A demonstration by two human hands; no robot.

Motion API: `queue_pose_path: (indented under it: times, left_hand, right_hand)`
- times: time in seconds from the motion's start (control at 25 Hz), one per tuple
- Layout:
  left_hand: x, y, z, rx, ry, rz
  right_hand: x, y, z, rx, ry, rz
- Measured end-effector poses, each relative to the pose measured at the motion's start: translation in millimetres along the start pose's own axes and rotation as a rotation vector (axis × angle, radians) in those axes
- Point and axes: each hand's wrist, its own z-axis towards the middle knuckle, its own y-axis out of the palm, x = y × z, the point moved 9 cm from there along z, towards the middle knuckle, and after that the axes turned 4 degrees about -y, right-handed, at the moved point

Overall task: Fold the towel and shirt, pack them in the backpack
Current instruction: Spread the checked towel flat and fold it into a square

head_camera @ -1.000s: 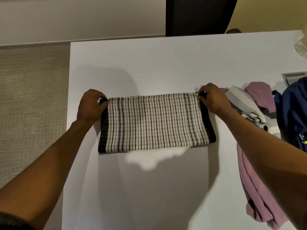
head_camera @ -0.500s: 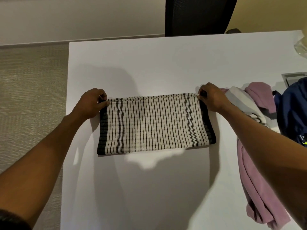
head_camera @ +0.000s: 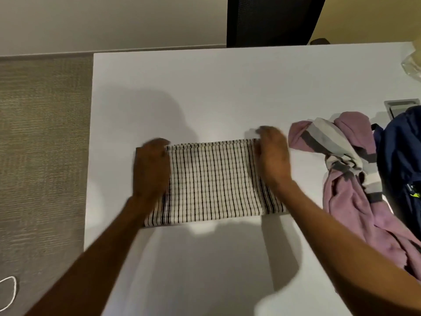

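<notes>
A folded white towel with black stripes lies flat in the middle of the white table. My left hand rests palm down over its left end, and my right hand lies flat over its right end; both are motion-blurred. A crumpled purple shirt with grey and white bands sits on the table to the right of the towel. The navy backpack stands beyond the shirt at the right edge, partly cut off.
A black chair back stands behind the table's far edge. Clear plastic and a grey cable slot are at the far right. Carpeted floor lies left of the table, with a white cord on it.
Both hands have let go of the towel's far corners and moved inward and nearer, now lying flat over its two ends. The towel stays in place.
</notes>
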Motion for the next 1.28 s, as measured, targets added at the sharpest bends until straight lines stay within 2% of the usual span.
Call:
queue_pose_path:
  times: [0.08, 0.16, 0.28, 0.44, 0.6, 0.76, 0.88, 1.08, 1.16, 1.28]
  left_hand:
    - [32.5, 47.8, -35.1, -0.089, 0.053, -0.019]
    - [31.0, 86.1, -51.3, -0.125, 0.065, 0.068]
    - [-2.9, 99.9, -46.0, -0.123, -0.004, 0.278]
    - [-36.9, 86.1, -37.7, -0.051, 0.014, 0.405]
    - [-56.0, 68.7, -34.5, 0.014, -0.042, 0.413]
    - [-54.7, 62.8, -33.9, 0.025, -0.058, 0.405]
    - [-27.2, 65.8, -45.5, 0.004, 0.006, 0.393]
    - [16.8, 82.5, -77.0, -0.021, 0.046, 0.317]
    - [9.3, 92.2, -82.3, -0.046, 0.021, 0.333]
    - [-8.4, 100.6, -88.8, -0.080, 0.022, 0.383]
  right_hand:
    - [-69.7, 41.7, -30.4, -0.127, -0.099, 0.151]
    - [-114.8, 85.7, -51.2, -0.282, -0.160, 0.214]
    - [-108.2, 113.2, -53.2, -0.375, -0.207, 0.078]
    - [-41.0, 96.3, -48.3, -0.363, -0.181, -0.103]
    - [24.4, 71.8, -54.2, -0.330, -0.036, -0.133]
    - [54.1, 58.5, -60.2, -0.291, 0.100, -0.096]
    - [26.3, 47.4, -66.5, -0.236, 0.162, -0.038]
    - [-106.3, 81.1, -95.2, -0.251, -0.029, 0.156]
    - [-121.3, 101.7, -107.7, -0.296, -0.049, 0.156]
    - [-103.2, 109.4, -119.3, -0.334, -0.067, 0.010]
